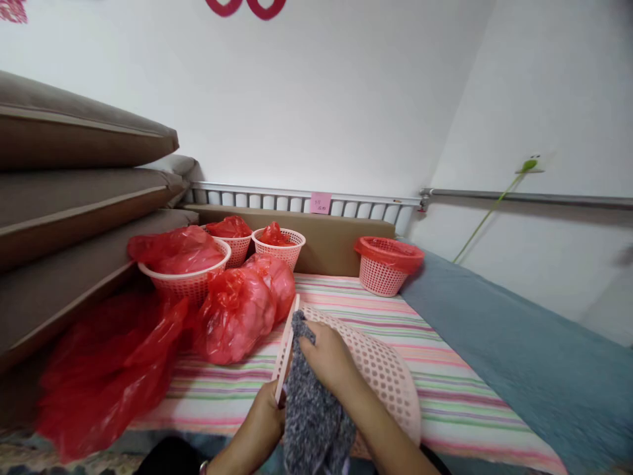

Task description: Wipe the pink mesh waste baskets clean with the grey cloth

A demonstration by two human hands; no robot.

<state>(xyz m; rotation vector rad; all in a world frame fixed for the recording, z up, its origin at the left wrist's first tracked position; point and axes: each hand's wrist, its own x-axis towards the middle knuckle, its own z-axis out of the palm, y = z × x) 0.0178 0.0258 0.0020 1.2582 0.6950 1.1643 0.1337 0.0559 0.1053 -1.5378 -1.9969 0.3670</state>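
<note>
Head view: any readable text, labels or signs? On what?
Nothing can be read.
Pink sticky note on the bed rail: handwritten marks, too small and blurred.
Red wall decoration, top edge: cut off, only curved shapes.
Red decoration, top left corner: cropped, illegible.

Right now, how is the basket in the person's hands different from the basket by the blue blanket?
The held basket lies tipped on its side, with no bag; the far basket stands upright, lined with a red bag. The held one also looks bigger, though it is nearer. Both are pink plastic with holes.
</note>
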